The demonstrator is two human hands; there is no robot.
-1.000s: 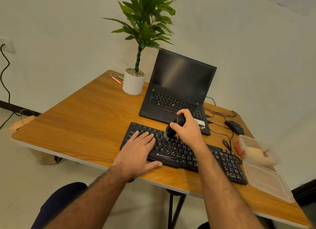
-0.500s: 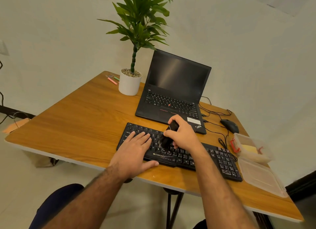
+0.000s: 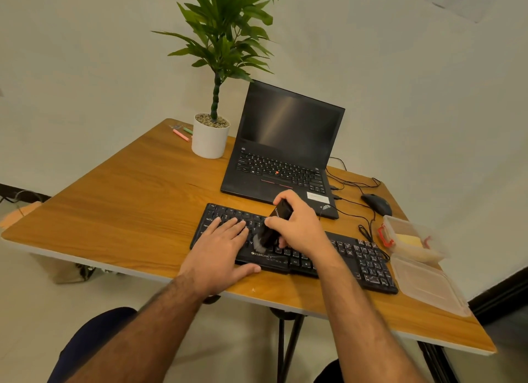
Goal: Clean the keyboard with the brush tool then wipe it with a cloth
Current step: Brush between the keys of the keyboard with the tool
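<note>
A black keyboard (image 3: 360,259) lies along the front edge of the wooden table (image 3: 128,211). My left hand (image 3: 220,251) rests flat on its left half, fingers spread, thumb at the front edge. My right hand (image 3: 300,225) grips a black brush tool (image 3: 271,231), tilted, with its bristles down on the keys in the middle of the keyboard. A yellow cloth (image 3: 410,239) lies inside a clear plastic box (image 3: 434,239) at the right end of the keyboard.
An open black laptop (image 3: 285,142) stands behind the keyboard. A potted plant (image 3: 210,138) and markers (image 3: 181,134) are at the back left. A black mouse (image 3: 377,204) with cables lies at the back right. The box lid (image 3: 428,285) sits near the right table edge.
My right hand has drawn the brush a little toward me and to the left across the keys. My left hand stays on the keyboard. The camera view shifted slightly.
</note>
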